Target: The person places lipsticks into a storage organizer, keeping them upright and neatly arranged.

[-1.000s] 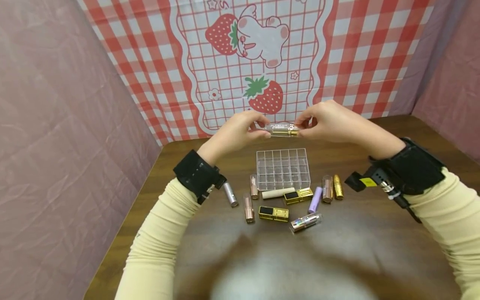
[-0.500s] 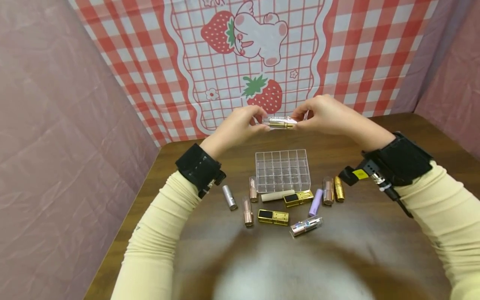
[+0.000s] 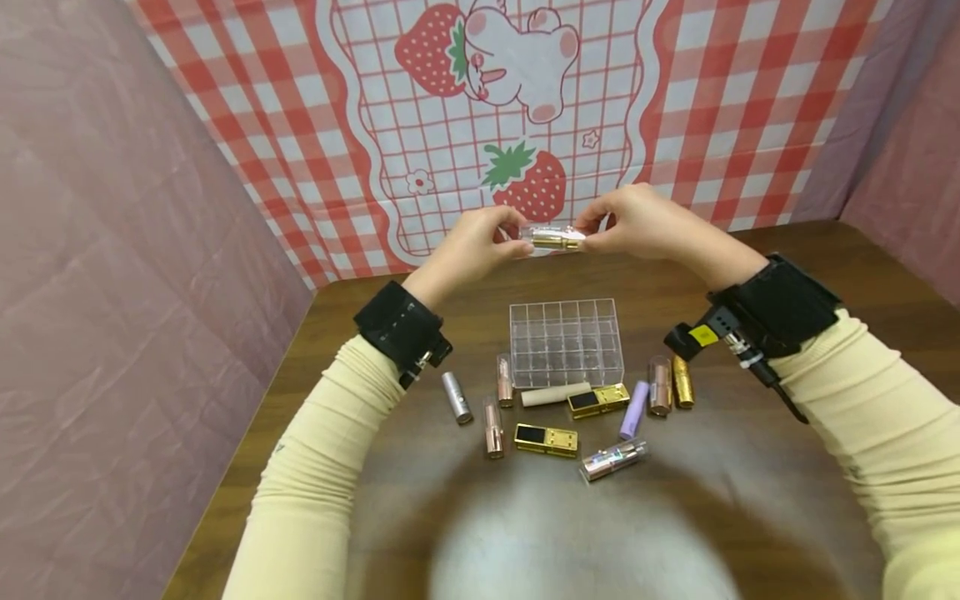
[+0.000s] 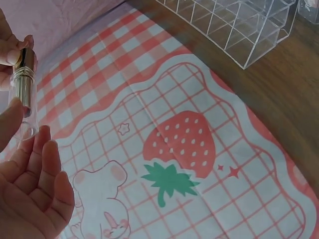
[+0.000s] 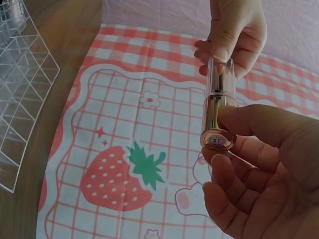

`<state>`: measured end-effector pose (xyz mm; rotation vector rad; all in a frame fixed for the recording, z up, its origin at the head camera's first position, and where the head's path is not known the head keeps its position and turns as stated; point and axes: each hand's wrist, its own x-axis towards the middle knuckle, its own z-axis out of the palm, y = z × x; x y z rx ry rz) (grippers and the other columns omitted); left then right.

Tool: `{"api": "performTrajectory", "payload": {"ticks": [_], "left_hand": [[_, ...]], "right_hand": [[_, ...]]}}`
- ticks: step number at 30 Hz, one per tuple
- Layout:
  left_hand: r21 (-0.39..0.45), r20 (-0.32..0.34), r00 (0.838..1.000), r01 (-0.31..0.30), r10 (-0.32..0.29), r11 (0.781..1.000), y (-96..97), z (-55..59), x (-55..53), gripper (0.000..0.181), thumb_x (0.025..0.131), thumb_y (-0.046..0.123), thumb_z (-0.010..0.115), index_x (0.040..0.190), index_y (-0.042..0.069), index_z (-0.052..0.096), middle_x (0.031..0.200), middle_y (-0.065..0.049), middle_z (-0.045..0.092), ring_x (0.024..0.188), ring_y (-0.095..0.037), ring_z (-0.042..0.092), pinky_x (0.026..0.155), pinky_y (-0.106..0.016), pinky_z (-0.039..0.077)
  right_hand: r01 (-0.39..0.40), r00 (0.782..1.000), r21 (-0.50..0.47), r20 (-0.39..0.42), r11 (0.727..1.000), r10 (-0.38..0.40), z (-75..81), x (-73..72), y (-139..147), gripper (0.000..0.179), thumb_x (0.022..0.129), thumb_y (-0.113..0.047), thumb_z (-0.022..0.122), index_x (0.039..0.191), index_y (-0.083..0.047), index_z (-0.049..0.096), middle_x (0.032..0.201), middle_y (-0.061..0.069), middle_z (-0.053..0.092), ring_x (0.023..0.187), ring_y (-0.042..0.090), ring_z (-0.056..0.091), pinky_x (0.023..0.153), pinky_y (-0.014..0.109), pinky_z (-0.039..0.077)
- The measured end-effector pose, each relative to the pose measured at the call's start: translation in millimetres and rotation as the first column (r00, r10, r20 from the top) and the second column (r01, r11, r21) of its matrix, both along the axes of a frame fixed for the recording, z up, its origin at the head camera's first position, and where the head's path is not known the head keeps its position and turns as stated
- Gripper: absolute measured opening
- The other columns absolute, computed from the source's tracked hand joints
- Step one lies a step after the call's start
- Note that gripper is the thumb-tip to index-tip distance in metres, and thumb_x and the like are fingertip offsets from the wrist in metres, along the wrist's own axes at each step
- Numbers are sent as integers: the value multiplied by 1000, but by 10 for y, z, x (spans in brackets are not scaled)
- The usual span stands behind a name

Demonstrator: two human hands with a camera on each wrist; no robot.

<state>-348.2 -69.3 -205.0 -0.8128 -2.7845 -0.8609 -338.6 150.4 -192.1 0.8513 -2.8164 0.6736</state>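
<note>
Above the back of the table, a lipstick [image 3: 553, 240] is held level between both hands. It has a clear cap [image 5: 221, 74] and a shiny gold base [image 5: 218, 119]. My left hand [image 3: 474, 243] pinches the cap end with thumb and fingers. At the other end, my right hand [image 3: 633, 223] pinches the gold base, whose round label faces the right wrist camera. In the left wrist view, a gold tube shows inside the clear plastic; whether the cap has shifted on the base I cannot tell. Below the hands stands a clear compartment organizer [image 3: 566, 342].
Several more lipsticks lie before the organizer: a silver tube [image 3: 457, 398], a rose-gold one [image 3: 492, 429], a gold-and-black one [image 3: 546, 439], a purple one [image 3: 634, 410] and a gold one [image 3: 682, 383]. A strawberry-print checked cloth [image 3: 525, 158] hangs behind the table.
Both hands have risen slightly and shifted a little left with the lipstick between them. The view has tilted a little. The organizer and the lipsticks on the table keep their places.
</note>
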Motion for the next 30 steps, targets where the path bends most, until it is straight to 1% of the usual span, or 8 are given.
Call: {"api": "performTrajectory", "payload": {"ticks": [4, 7, 12, 17, 21, 24, 28, 30], "left_hand": [[69, 35, 999, -17, 14, 997, -3, -23, -66, 25, 86, 23, 64, 104, 7, 61, 94, -3, 63, 76, -14, 59, 65, -23, 46], [83, 48, 998, -32, 28, 996, -1, -22, -100, 25, 86, 23, 63, 104, 7, 61, 96, -4, 63, 78, -16, 60, 63, -22, 45], [47, 38, 998, -42, 40, 998, -8, 21, -118, 26, 86, 24, 64, 105, 7, 62, 96, -5, 64, 75, -15, 56, 61, -23, 42], [-7, -3, 999, -33, 33, 999, -10, 70, -164, 29, 86, 22, 64, 109, 5, 63, 98, -5, 65, 76, -13, 56, 64, -23, 43], [-85, -34, 999, -39, 37, 996, 5, 90, -212, 31, 86, 23, 64, 111, 6, 63, 102, -5, 64, 82, -14, 57, 71, -25, 45], [-172, -54, 997, -66, 58, 983, 15, 89, -234, 33, 86, 26, 64, 113, 8, 62, 106, -4, 64, 92, -14, 57, 79, -26, 45], [-298, -98, 993, -94, 68, 950, 25, 46, -276, 33, 86, 26, 64, 114, 9, 63, 106, -3, 64, 96, -14, 57, 82, -28, 44], [-359, -118, 991, -96, 57, 928, 27, 10, -300, 31, 86, 26, 64, 112, 9, 64, 102, -4, 64, 91, -16, 57, 80, -31, 45]], "right_hand": [[-10, 1000, 9, 11, 1000, 10, -31, -60, -28, 18, 84, -16, 63, 96, -4, 68, 87, 11, 65, 72, 20, 56, 64, 33, 42], [-7, 999, 16, 39, 1000, 6, -60, -104, -57, 19, 84, -16, 63, 97, -3, 67, 89, 12, 65, 74, 21, 56, 64, 33, 43], [15, 995, 6, 102, 1000, -15, -129, -170, -107, 23, 84, -17, 64, 101, -1, 66, 95, 15, 65, 80, 23, 59, 67, 35, 45], [24, 993, 33, 119, 999, -28, -180, -223, -104, 24, 85, -18, 63, 102, -2, 66, 97, 15, 65, 82, 23, 58, 66, 34, 43], [35, 993, 65, 113, 997, -43, -188, -232, -42, 26, 86, -17, 62, 106, -1, 65, 100, 16, 65, 86, 27, 59, 71, 39, 45], [33, 994, 75, 102, 997, -41, -204, -239, 4, 28, 86, -15, 62, 109, 0, 64, 101, 18, 64, 90, 29, 60, 75, 42, 46], [30, 994, 82, 99, 996, -38, -245, -261, 67, 27, 85, -14, 62, 107, 1, 65, 100, 18, 65, 87, 30, 61, 74, 42, 47], [32, 994, 81, 105, 996, -40, -268, -272, 101, 26, 85, -14, 62, 106, 1, 65, 100, 18, 65, 86, 29, 61, 73, 42, 47]]}}
